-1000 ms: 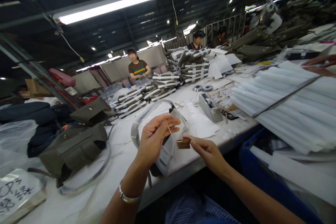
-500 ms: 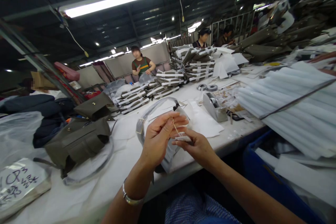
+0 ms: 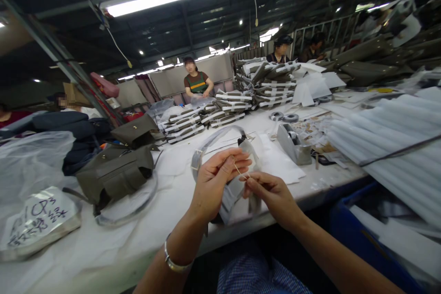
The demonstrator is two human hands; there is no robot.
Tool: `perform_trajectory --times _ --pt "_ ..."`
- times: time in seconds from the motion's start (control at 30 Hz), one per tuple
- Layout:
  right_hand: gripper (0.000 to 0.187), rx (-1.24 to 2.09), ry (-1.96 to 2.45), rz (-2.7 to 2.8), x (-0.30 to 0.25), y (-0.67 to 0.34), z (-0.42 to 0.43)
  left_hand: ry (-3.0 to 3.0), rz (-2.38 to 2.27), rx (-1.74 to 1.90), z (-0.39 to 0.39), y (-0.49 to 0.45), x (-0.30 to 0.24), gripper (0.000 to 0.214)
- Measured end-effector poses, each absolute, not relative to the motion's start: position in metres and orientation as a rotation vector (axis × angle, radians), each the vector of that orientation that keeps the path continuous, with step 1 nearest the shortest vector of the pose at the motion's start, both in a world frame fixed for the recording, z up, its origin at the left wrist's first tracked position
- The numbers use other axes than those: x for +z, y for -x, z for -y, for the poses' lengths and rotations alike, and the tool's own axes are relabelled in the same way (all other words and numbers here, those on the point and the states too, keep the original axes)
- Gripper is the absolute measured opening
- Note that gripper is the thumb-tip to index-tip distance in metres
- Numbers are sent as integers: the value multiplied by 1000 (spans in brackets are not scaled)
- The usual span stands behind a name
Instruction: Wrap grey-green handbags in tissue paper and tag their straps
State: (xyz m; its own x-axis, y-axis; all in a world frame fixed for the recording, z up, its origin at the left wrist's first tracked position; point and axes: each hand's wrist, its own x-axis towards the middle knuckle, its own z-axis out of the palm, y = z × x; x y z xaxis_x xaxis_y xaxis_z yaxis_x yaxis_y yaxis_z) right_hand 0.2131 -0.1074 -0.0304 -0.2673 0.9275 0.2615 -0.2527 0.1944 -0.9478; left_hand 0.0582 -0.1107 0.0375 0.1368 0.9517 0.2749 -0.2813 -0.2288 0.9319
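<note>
Cord [image 3: 237,167]: one length, thin, pale cream in colour, no knot discernible. Nearly straight with a slight bow, it slants from 11 o'clock at the left grip [image 3: 212,181] to 5 o'clock at the right grip [image 3: 269,191], pinched by fingertips at both ends, raised over the near edge of the counter [image 3: 175,193]. Small grey-brown piece [image 3: 254,205]: at 6 o'clock beneath the right fingertips, blurred; possibly a tag, attachment not verifiable.
</note>
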Motion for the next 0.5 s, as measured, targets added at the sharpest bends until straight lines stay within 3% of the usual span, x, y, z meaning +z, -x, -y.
perform_trajectory --times 0.17,0.37,0.5 --pt "40 1252 870 1492 -18 -221 91 -1589 -1073 1260 120 -6 48 43" --pt "33 865 950 1963 -9 -205 51 -1539 -1401 1573 98 56 31 42" --pt "33 793 879 2091 -7 -172 34 -1567 -1243 1268 71 62 11 37"
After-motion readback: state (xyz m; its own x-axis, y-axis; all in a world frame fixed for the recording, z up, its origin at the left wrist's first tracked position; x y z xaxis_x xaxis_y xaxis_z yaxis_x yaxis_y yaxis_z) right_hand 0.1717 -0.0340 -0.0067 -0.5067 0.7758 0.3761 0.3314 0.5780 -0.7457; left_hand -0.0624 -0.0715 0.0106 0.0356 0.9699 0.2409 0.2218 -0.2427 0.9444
